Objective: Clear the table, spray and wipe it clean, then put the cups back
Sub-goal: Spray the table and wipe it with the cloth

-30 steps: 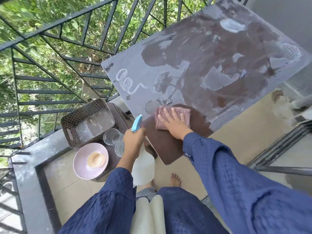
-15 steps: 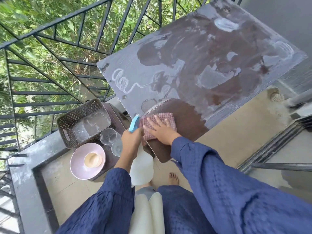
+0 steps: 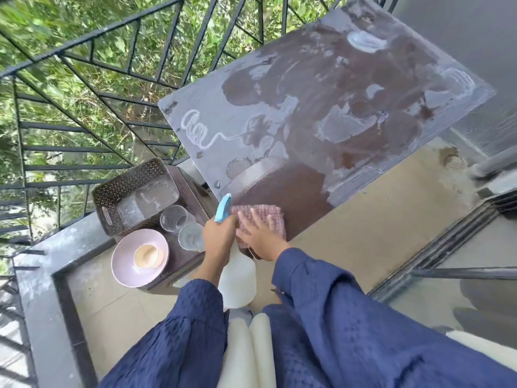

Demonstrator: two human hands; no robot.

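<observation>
The dark brown table point(image 3: 321, 113) is dusty grey with wet streaks; its near corner is wiped dark. My right hand point(image 3: 258, 236) presses flat on a pink checked cloth point(image 3: 268, 215) at that near corner. My left hand point(image 3: 219, 239) grips a white spray bottle point(image 3: 237, 281) by its neck, the blue trigger head point(image 3: 223, 208) pointing up beside the cloth. Two clear glass cups point(image 3: 174, 218) point(image 3: 191, 236) stand on a low stool left of the table.
On the low dark stool point(image 3: 193, 191) sit a brown perforated basket point(image 3: 134, 197) and a pink bowl point(image 3: 140, 257) holding a small tan cup point(image 3: 148, 256). A black metal railing point(image 3: 84, 93) runs along the left and back. A floor drain point(image 3: 453, 161) lies right.
My right hand has slid the cloth leftward and toward me along the near edge to the table's corner, leaving a wider dark wiped patch. The left hand holds the bottle in place.
</observation>
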